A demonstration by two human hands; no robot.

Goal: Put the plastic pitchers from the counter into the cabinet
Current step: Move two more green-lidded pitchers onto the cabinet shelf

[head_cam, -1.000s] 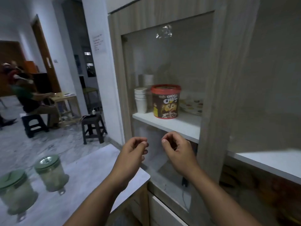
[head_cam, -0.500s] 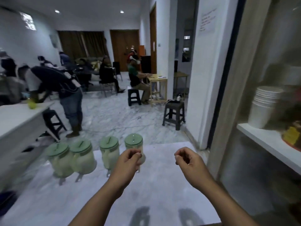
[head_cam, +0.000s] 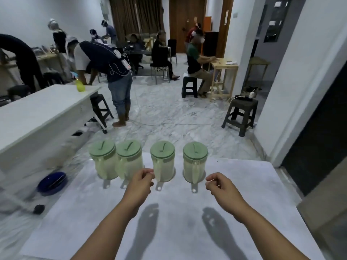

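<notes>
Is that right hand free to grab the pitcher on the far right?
Probably yes. The right hand is empty, loosely curled, just beside the rightmost pitcher, whose handle faces the person. Nothing on the counter lies between them, and there is a gap to the next pitcher.

The four pitchers [head_cam: 162, 162] look like cloudy, half-clear plastic with smooth pale green plastic lids [head_cam: 195, 152]. The desk [head_cam: 187, 222] has a matt, light grey, stone-like top. The floor [head_cam: 169, 113] is glossy veined marble. A far small table [head_cam: 224, 65] is bare wood.
</notes>
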